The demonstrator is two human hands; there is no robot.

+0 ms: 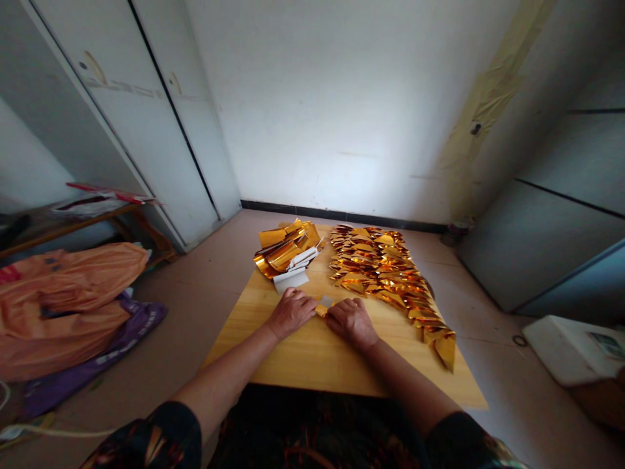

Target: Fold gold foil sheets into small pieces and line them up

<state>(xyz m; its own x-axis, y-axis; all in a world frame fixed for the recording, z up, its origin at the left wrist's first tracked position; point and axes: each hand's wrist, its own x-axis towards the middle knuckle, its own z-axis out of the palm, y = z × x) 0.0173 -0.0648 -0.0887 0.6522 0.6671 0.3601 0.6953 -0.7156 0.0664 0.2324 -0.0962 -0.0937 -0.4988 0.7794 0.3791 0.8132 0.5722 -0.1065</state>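
On the table (312, 361), loose sheets (289, 249) are placed at far left; folded pieces (371, 257) are set in rows at right. Nearer, a paper piece (324, 303) is held between left hand (291, 312) and right hand (354, 322). The table is backed by a wall (332, 111).

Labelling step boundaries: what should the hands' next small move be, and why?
Probably crease the small foil piece further: the left hand and right hand hold its opposite ends, and it shows both gold and grey, while the folded pieces at right look mostly gold.
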